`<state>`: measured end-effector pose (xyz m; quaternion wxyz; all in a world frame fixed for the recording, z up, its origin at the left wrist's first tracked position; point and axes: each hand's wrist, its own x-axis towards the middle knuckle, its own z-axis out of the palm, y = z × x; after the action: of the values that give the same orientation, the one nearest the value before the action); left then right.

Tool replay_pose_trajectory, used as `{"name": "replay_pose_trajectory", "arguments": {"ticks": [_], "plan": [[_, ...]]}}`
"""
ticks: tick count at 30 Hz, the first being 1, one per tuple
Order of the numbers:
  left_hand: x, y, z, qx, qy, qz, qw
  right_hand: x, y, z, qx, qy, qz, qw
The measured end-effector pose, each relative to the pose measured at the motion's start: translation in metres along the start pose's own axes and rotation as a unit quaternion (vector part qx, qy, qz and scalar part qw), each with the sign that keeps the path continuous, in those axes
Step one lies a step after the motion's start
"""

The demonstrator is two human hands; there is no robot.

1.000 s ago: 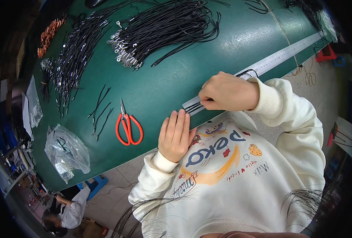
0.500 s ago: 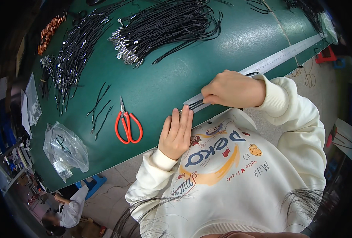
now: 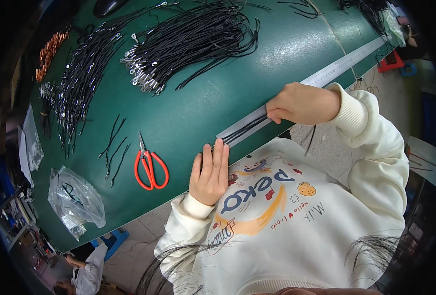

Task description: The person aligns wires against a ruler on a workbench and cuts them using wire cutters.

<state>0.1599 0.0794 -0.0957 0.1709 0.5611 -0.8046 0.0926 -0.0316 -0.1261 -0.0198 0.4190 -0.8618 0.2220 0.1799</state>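
Note:
A long metal ruler (image 3: 329,73) lies slantwise along the table's near edge. Several black cables (image 3: 246,129) are stretched along its near end. My left hand (image 3: 209,174) lies with straight, flat fingers, its fingertips on the cables' ends at the ruler's tip; those ends are mostly covered. Farther right along the ruler, my right hand (image 3: 301,104) is closed around the same cables. A dark cable end hangs below it past the table edge. Red-handled scissors (image 3: 150,169) rest on the table left of my left hand, with a few short black cables (image 3: 114,150) beside them.
Big bundles of black cables with metal ring terminals (image 3: 188,46) (image 3: 87,78) lie at the back. Copper-coloured pieces (image 3: 51,55) are at the far left. A clear plastic bag (image 3: 78,199) sits at the left near edge. Another person (image 3: 87,268) is at lower left.
My right hand has slid right along the ruler, away from my left hand, so a longer stretch of cables shows between them. The whole view has shifted slightly.

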Motion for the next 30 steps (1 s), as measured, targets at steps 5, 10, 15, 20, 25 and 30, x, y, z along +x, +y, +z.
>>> {"name": "replay_pose_trajectory", "arguments": {"ticks": [5, 10, 15, 20, 25, 30], "plan": [[0.000, 0.002, 0.001, -0.003, 0.003, -0.016, 1.000, -0.007, 0.005, 0.001, 0.006, -0.011, 0.044, 0.999], [0.000, 0.001, 0.000, -0.011, 0.000, -0.021, 1.000, -0.006, 0.004, -0.001, -0.020, -0.040, 0.066, 0.997], [0.001, 0.000, 0.000, -0.016, 0.000, -0.017, 1.000, -0.005, 0.006, 0.002, -0.068, -0.036, 0.042, 0.996], [0.001, 0.001, -0.001, -0.019, -0.003, -0.021, 1.000, 0.000, 0.006, 0.003, -0.126, -0.047, 0.022, 0.991], [0.001, 0.000, -0.001, -0.020, -0.005, -0.021, 1.000, 0.001, 0.008, 0.005, -0.116, -0.047, 0.035, 0.992], [0.001, 0.000, -0.001, -0.016, -0.004, -0.018, 1.000, 0.005, 0.007, -0.001, -0.109, -0.065, 0.043, 0.991]]}}
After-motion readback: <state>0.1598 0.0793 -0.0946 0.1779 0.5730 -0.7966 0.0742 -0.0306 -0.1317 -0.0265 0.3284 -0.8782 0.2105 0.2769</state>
